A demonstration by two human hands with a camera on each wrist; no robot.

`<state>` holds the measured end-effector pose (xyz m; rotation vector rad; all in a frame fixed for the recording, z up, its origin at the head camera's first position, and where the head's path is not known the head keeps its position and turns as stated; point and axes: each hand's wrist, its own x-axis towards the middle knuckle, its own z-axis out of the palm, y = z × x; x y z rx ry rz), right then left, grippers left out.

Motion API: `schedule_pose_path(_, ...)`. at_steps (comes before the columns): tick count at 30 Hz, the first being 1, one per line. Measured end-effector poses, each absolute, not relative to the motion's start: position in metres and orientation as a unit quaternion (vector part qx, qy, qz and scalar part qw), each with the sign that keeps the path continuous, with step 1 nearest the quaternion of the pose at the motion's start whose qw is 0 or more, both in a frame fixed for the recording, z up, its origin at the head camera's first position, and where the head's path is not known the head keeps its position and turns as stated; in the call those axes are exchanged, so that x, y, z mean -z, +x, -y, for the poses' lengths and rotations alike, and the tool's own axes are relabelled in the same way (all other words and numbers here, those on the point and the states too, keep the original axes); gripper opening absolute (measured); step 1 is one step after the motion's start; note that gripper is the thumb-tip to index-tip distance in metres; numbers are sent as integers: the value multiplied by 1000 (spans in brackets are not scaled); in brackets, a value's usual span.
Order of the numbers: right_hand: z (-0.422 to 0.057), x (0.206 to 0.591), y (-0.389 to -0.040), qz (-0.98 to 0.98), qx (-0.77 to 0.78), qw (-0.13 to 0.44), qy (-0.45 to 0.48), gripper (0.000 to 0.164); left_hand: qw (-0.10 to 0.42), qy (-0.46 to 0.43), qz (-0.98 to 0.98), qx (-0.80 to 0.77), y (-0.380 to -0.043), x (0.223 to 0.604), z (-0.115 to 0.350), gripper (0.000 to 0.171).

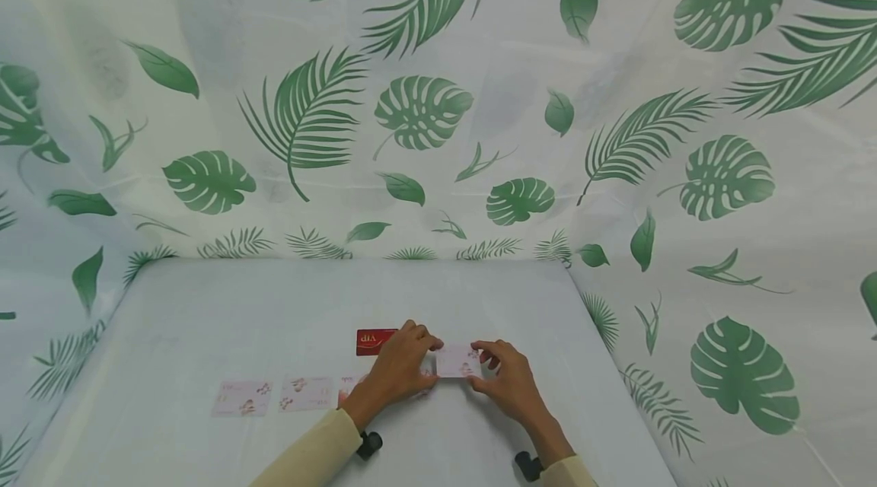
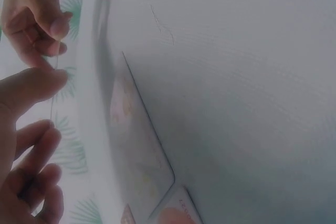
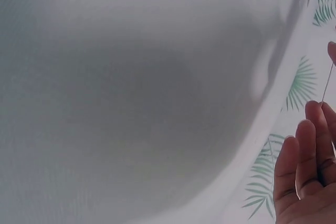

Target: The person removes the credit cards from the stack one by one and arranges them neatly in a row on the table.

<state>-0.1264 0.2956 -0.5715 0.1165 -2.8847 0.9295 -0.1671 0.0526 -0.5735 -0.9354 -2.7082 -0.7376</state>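
Held card (image 1: pixel 455 361): between left hand (image 1: pixel 403 361) and right hand (image 1: pixel 508 377), above the table (image 1: pixel 479 289)
Card row (image 1: pixel 242 398): on the table, left of the held card, partly hidden by the left hand
Far card (image 1: pixel 373 342): on the table, behind the row
Curtain (image 1: pixel 438 205): behind the table, also left and right

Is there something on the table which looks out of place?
One red card lies apart, beyond the row of pale cards. A thin strand, perhaps a hair, stands out on the tabletop in the left wrist view.

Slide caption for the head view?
Left hand and right hand hold a pale card; a red card lies on the table.
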Motion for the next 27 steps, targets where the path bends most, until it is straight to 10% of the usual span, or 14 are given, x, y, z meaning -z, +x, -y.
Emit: schedule_pose_path(27,-301,575,-118,952,-302,18,36,55,63,-315,913,250,-158,588,-57,48)
